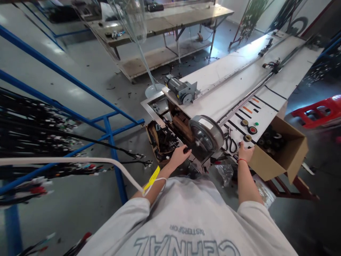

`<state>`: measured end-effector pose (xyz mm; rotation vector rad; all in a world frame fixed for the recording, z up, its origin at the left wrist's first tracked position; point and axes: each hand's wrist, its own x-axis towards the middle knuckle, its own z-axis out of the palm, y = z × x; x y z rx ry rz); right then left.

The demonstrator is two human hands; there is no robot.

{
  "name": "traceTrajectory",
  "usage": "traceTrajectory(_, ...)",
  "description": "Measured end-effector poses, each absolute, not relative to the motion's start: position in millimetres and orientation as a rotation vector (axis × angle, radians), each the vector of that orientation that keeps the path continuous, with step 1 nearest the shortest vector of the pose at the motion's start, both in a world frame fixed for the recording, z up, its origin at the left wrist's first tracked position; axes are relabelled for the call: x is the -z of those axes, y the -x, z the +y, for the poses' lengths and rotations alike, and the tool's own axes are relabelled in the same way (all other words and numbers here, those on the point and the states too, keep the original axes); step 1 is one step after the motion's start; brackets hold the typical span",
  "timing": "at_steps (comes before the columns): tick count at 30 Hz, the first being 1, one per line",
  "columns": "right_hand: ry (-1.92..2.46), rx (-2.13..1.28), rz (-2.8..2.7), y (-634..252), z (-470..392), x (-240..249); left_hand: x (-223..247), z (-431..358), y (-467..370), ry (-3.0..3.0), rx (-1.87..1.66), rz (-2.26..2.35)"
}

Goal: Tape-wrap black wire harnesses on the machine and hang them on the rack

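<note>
A: What am I touching?

B: My left hand (180, 155) is resting, fingers curled, on the dark machine edge beside the round grey metal wheel (207, 133) at the long white bench's (237, 76) near end. My right hand (245, 151) is pressing, fingers bent, against the bench front.

A: What is crowding in?

B: An open brown cardboard box (287, 156) is sitting just right; the blue steel rack (112, 142) is standing left.

My white T-shirt (191, 220) carries grey-blue lettering at 6 o'clock; red cord (242, 160) circles my right wrist, sleeves short.
</note>
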<state>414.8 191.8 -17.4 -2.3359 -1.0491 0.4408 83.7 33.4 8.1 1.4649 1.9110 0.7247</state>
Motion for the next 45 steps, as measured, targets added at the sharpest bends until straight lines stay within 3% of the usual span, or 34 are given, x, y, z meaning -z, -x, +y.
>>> traceTrajectory(9, 2.323, -0.431, -1.057, -417.1, 193.1, 23.4, 10.4, 35.3, -90.7, -1.484, -0.512, 2.01)
traceTrajectory(18, 2.321, -0.422, -1.06, -419.2, 194.3, 25.8, 56.8, -46.2, -16.8, -1.328, -0.063, 1.962)
traceTrajectory(26, 2.312, -0.458, -1.035, -416.7, 192.4, 21.9, 19.1, -90.9, -8.8, -1.355, -0.288, 1.97)
traceTrajectory(34, 2.33, -0.442, -1.059, -416.3, 193.3, 21.9, 10.5, -57.7, -32.3, -1.387, -0.407, 1.992)
traceTrajectory(45, 2.325, -0.448, -1.029, -413.2, 191.9, 17.9, -10.4, -5.0, -57.8, -1.409, -0.763, 1.685)
